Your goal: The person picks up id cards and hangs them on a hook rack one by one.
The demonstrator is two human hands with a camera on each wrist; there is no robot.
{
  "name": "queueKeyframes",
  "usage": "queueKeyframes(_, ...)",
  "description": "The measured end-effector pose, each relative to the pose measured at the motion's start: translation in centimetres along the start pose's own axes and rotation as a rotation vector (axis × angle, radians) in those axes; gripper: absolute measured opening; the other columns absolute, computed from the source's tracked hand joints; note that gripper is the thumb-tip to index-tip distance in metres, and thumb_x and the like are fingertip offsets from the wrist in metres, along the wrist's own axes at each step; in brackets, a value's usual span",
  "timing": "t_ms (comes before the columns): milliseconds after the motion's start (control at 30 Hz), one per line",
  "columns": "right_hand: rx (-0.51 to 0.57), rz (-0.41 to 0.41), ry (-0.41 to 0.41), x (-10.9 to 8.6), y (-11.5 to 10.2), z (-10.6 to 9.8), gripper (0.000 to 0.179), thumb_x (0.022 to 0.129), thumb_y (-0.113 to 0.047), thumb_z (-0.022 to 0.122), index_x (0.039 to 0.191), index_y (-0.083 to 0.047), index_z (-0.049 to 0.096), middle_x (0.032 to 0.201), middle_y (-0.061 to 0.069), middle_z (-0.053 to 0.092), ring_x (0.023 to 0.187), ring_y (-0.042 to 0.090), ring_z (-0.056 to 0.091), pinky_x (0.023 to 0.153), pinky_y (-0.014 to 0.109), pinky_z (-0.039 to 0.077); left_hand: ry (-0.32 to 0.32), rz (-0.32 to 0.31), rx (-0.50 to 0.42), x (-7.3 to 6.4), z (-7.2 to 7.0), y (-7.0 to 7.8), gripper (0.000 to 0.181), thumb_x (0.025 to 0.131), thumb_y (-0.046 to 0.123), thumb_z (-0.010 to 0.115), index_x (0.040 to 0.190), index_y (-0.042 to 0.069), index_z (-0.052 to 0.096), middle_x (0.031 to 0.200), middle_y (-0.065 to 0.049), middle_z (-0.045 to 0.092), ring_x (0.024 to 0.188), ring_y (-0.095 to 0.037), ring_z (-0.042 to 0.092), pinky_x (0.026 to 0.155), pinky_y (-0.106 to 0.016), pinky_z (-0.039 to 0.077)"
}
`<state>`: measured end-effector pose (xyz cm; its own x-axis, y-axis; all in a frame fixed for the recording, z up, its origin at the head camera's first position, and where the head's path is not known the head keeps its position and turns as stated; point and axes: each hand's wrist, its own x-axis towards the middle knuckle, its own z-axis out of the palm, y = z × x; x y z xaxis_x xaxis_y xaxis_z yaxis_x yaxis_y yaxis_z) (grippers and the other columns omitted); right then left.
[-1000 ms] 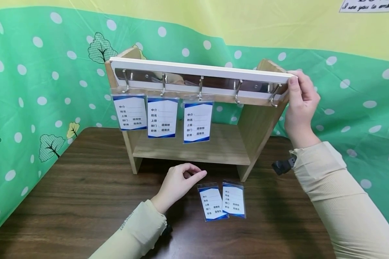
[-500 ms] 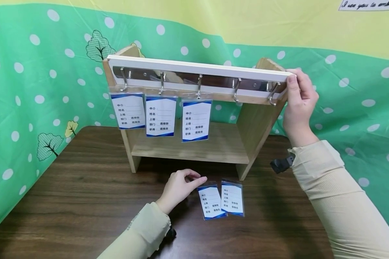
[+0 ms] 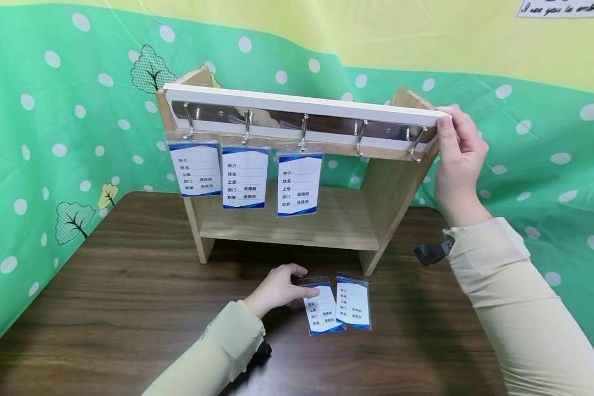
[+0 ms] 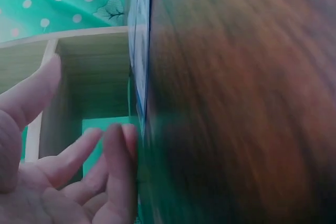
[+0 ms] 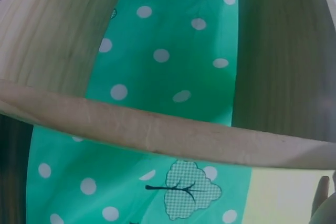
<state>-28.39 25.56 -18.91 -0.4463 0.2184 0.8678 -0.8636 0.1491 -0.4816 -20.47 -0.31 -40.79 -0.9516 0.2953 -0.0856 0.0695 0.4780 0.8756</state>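
My left hand reaches to the upper left corner of a badge card in a clear sleeve on the table. Its thumb hovers over or touches the card. In the left wrist view the thumb stands well apart from the fingers, which lie near the card's edge. A second badge card lies to the right, slightly overlapping. My right hand grips the right end of a white hook rack, thumb in front. The right wrist view catches only a bit of the fingers.
Three sleeved badge cards hang from the rack's left hooks, one of them the middle card. The rack fronts a wooden shelf on a dark wooden table. A green dotted cloth hangs behind.
My left hand has moved down and slightly right to the left card's corner, its thumb and fingers spreading apart. The right hand keeps its grip. The cards stay put.
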Motion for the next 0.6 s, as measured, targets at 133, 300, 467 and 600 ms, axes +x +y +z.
queueKeyframes(133,0.030,0.018,-0.035,0.3,0.2,-0.4,0.018,0.096,-0.007,0.061,0.106,0.002,0.074,0.099,0.001,0.072,0.094,0.016,0.057,0.085,0.024,0.042,-0.006,-0.034,0.013,0.4,0.3,-0.1,0.069,0.078,0.032,0.084,0.134,0.002,0.056,0.139,-0.018,0.055,0.055,-0.016,0.059,0.054,-0.028,0.052)
queueKeyframes(300,0.021,0.068,-0.069,0.5,-0.3,-1.0,0.020,0.094,-0.008,0.066,0.111,0.000,0.074,0.106,0.003,0.074,0.098,0.014,0.061,0.086,0.022,0.046,0.006,-0.076,0.044,0.9,0.6,0.0,0.072,0.076,0.026,0.087,0.135,0.002,0.054,0.137,-0.020,0.050,0.056,-0.017,0.056,0.054,-0.029,0.052)
queueKeyframes(467,0.039,0.176,-0.084,0.7,-0.8,-1.6,0.024,0.092,-0.007,0.068,0.116,-0.003,0.073,0.111,0.001,0.074,0.100,0.012,0.061,0.086,0.019,0.046,-0.007,-0.092,0.104,1.1,0.7,0.1,0.075,0.074,0.020,0.088,0.137,-0.001,0.052,0.139,-0.023,0.046,0.057,-0.018,0.056,0.054,-0.029,0.052)
queueKeyframes(600,0.049,0.203,-0.104,0.9,-1.0,-1.9,0.025,0.092,-0.006,0.069,0.116,-0.004,0.073,0.107,-0.001,0.074,0.097,0.012,0.059,0.084,0.019,0.044,-0.009,-0.084,0.151,1.4,0.8,0.1,0.077,0.072,0.019,0.089,0.138,-0.001,0.052,0.141,-0.024,0.043,0.057,-0.019,0.057,0.054,-0.029,0.051)
